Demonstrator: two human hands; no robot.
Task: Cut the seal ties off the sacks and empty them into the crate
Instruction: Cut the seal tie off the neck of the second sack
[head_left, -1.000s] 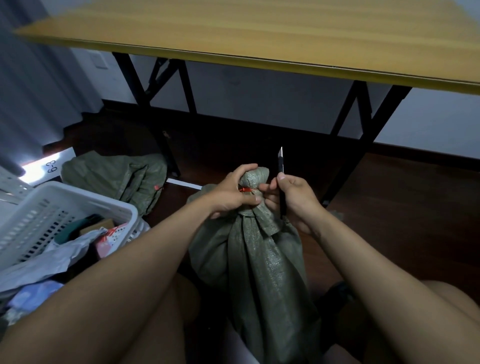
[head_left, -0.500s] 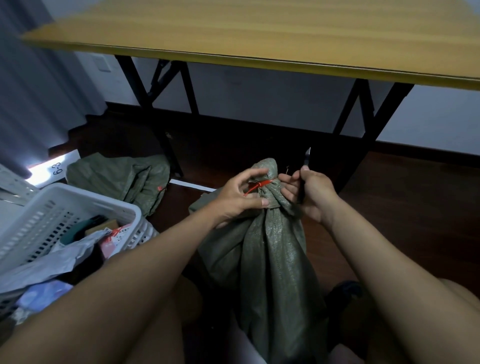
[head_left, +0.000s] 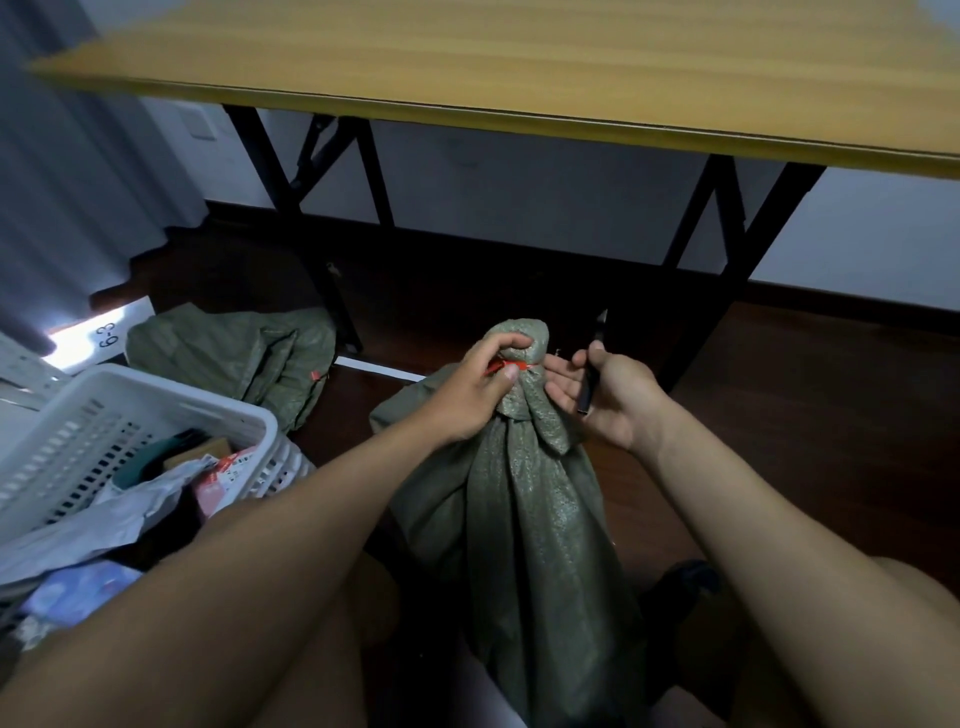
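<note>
A: While the sack (head_left: 524, 499) stands upright on the floor between the knees, where are the hands?

B: Left hand (head_left: 470, 397) at the bunched neck; its grip is closed, thumb and fingers pinching the red tie (head_left: 506, 367) that rings the neck. Right hand (head_left: 605, 397) just right of the neck, fingers loosely curled, thumb pressing a dark knife (head_left: 589, 387) against the palm. Blade end is dim; probably pointing up, hard to confirm.

A: Crate?

B: White crate (head_left: 171, 402) at lower left, near the sack, not touching. Holds mixed packets and paper. A second sack (head_left: 234, 353) lies slumped on the floor behind it, under the surface (head_left: 519, 57).
</note>
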